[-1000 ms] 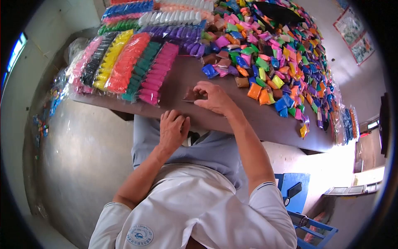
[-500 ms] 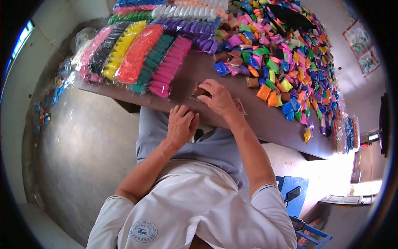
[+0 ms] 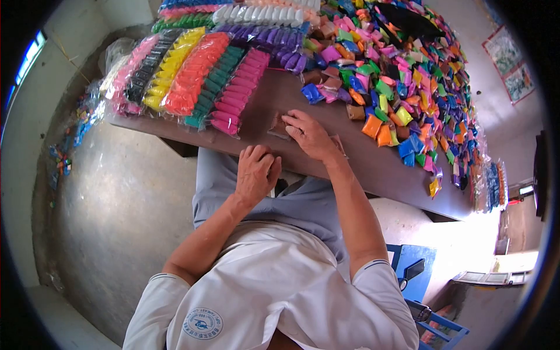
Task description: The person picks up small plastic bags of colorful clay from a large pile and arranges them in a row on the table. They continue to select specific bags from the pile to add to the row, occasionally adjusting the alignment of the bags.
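A small brown packet [image 3: 279, 124] lies flat on the brown table [image 3: 373, 166] near its front edge. The person's right hand [image 3: 309, 137] is spread over it, fingers extended and pressing on it rather than gripping. The left hand [image 3: 255, 172] rests just beside it at the table's edge with its fingers curled, and whether anything is inside cannot be told. Clear bags of colour-sorted rows [image 3: 192, 73] lie to the left, while a large heap of loose mixed packets [image 3: 408, 76] covers the right, so much of the work appears left.
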Available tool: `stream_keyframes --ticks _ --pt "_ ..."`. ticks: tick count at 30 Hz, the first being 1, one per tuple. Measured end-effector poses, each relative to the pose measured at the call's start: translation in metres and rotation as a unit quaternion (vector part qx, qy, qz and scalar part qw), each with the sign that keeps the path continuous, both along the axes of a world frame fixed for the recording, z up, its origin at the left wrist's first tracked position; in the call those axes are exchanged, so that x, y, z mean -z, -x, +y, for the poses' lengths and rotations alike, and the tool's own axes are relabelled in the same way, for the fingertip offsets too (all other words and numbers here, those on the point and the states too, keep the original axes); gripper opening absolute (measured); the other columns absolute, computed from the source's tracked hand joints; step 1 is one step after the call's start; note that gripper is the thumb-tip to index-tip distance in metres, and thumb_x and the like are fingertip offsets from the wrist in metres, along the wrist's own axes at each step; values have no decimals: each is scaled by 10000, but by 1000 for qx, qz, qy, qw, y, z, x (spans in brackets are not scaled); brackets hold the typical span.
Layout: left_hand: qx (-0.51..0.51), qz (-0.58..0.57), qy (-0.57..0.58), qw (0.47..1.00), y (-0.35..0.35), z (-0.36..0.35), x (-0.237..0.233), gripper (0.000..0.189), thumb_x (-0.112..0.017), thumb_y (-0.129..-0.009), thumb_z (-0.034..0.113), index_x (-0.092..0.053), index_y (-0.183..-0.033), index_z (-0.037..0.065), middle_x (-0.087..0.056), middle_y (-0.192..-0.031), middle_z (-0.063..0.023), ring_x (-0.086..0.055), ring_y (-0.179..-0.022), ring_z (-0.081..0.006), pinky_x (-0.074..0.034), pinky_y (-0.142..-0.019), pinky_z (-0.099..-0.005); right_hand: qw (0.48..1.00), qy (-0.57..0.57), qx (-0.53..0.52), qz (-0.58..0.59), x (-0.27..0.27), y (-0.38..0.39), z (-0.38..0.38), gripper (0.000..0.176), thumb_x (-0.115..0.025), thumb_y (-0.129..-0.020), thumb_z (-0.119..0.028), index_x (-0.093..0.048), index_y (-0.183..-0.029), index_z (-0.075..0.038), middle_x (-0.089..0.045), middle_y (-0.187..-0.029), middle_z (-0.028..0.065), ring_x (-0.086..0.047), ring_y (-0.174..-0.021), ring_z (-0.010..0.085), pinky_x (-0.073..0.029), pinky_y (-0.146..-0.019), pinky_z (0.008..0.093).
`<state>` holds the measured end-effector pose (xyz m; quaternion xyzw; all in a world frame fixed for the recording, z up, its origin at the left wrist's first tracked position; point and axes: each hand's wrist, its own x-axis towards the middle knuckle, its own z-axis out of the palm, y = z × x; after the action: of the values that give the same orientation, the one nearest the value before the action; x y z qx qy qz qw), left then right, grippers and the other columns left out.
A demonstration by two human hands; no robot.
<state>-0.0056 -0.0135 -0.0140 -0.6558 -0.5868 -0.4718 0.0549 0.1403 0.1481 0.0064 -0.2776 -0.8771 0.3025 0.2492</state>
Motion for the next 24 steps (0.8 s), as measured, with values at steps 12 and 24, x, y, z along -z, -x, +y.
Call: stream_keyframes --ticks 12,24 --pt "49 -28 38 998 19 8 -16 147 -711 -873 65 -606 -786 10 -612 -918 -126 -586 -819 -350 -476 -725 -444 998 -41 26 -29 -19 3 -13 370 -720 -883 -164 -700 -1229 -35 -584 -1379 193 -573 -1246 394 -468 -1058 446" --pt "116 -49 41 991 12 63 -27 90 -649 -927 50 -671 -901 -33 -681 -1071 -169 -658 -928 -382 -528 -806 -438 986 -163 -7 -44 -27 2 -29 246 -668 -713 19 -707 -955 38 -587 -1241 140 -578 -1077 358 -498 -937 447"
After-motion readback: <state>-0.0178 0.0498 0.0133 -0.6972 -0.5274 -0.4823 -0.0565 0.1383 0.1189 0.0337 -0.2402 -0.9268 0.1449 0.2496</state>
